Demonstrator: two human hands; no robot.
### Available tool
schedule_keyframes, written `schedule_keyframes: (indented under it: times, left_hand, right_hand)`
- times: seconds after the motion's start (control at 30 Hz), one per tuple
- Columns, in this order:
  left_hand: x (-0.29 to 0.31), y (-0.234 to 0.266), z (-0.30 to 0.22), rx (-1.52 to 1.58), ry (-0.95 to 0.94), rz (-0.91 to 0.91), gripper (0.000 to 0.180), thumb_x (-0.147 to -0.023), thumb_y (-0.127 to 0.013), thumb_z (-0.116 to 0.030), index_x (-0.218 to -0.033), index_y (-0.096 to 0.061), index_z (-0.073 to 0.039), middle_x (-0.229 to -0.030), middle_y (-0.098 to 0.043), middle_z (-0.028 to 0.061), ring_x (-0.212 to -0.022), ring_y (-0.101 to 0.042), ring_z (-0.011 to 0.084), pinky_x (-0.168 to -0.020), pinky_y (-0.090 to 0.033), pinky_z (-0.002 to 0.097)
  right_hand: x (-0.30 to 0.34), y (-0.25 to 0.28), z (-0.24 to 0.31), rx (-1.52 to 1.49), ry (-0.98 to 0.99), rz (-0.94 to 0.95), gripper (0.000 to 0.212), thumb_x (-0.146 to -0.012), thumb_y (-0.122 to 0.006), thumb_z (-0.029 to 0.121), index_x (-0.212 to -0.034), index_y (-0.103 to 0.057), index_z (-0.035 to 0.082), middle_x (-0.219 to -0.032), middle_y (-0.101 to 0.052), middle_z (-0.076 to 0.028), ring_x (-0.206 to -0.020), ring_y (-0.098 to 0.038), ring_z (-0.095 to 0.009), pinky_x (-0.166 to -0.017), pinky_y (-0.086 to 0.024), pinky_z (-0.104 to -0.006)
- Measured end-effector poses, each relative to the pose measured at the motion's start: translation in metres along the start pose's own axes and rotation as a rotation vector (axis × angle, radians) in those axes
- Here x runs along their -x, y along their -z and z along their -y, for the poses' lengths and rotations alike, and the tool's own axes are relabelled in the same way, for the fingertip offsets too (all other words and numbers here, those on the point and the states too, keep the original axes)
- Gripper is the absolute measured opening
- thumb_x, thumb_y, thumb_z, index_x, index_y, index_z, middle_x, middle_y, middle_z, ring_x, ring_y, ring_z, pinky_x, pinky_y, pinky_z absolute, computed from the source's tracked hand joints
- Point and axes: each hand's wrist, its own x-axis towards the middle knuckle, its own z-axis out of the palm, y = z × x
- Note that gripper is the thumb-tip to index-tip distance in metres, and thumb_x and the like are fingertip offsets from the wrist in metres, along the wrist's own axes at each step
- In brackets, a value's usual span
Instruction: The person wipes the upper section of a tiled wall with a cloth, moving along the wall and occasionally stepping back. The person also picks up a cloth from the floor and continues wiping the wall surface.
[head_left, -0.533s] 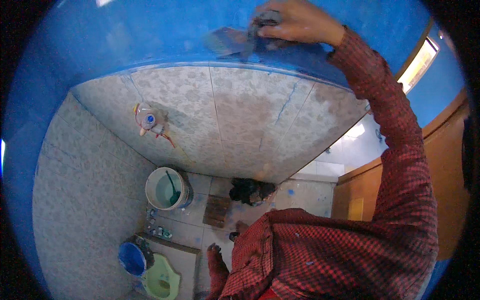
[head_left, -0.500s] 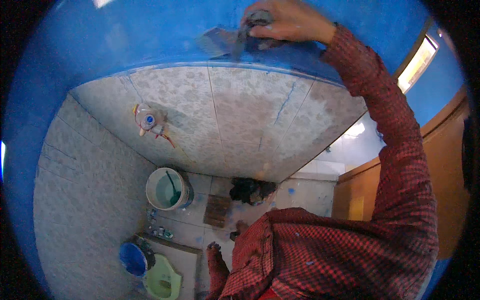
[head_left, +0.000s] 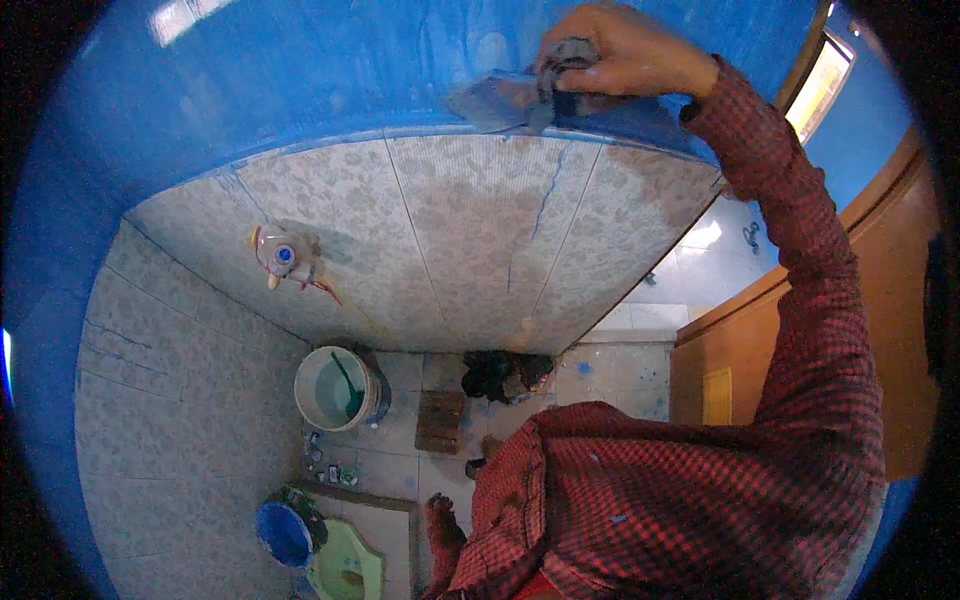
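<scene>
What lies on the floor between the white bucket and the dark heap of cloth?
A small brown slatted block lies between the white bucket and dark cloth heap, in the head view.

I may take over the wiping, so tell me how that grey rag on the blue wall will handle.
Probably floppy: the rag bunches in the right hand and a loose flap trails left. Likely light, since one hand presses it high against the blue wall. Wetness can't be told; if damp, it may cling or drag.
</scene>
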Motion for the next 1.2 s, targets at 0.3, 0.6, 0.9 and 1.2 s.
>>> schedule_keyframes:
  times: [0.3, 0.6, 0.9, 1.2]
  left_hand:
    - [-0.068, 0.01, -0.053, 0.15, -0.081, 0.0, 0.031, -0.079, -0.058, -0.01, -0.109, -0.053, -0.003, -0.079, -0.059, 0.0079, -0.066, -0.056, 0.0186, -0.059, -0.047, 0.0334]
    - [-0.022, -0.023, -0.08, -0.051, 0.105, -0.036, 0.036, -0.077, -0.059, -0.007, -0.113, -0.052, -0.004, -0.085, -0.06, 0.0098, -0.07, -0.058, 0.0208, -0.061, -0.049, 0.0345]
    - [-0.042, -0.021, -0.039, -0.329, -0.186, 0.266, 0.035, -0.081, -0.057, -0.011, -0.115, -0.05, -0.004, -0.093, -0.06, 0.0123, -0.082, -0.061, 0.025, -0.068, -0.051, 0.038]
    - [-0.051, -0.039, -0.105, -0.171, 0.031, 0.059, 0.044, -0.079, -0.06, -0.006, -0.119, -0.045, 0.001, -0.096, -0.057, 0.0157, -0.079, -0.058, 0.0237, -0.065, -0.049, 0.0331]
  right_hand:
    - [-0.021, -0.007, 0.002, -0.127, 0.096, -0.106, 0.021, -0.075, -0.062, 0.023, -0.083, -0.064, 0.003, -0.072, -0.063, -0.014, -0.061, -0.058, -0.021, -0.057, -0.045, -0.035]
    - [0.04, -0.019, -0.037, -0.043, 0.063, -0.124, 0.021, -0.076, -0.062, 0.023, -0.087, -0.064, 0.005, -0.072, -0.063, -0.011, -0.061, -0.057, -0.021, -0.057, -0.044, -0.0351]
    - [0.046, 0.0, -0.044, -0.143, 0.232, -0.261, 0.023, -0.076, -0.065, 0.023, -0.091, -0.065, 0.005, -0.073, -0.064, -0.009, -0.06, -0.056, -0.019, -0.057, -0.044, -0.0336]
    - [0.045, -0.02, -0.041, 0.068, 0.03, -0.062, 0.028, -0.077, -0.062, 0.025, -0.094, -0.063, 0.002, -0.082, -0.063, -0.017, -0.071, -0.059, -0.026, -0.063, -0.045, -0.0377]
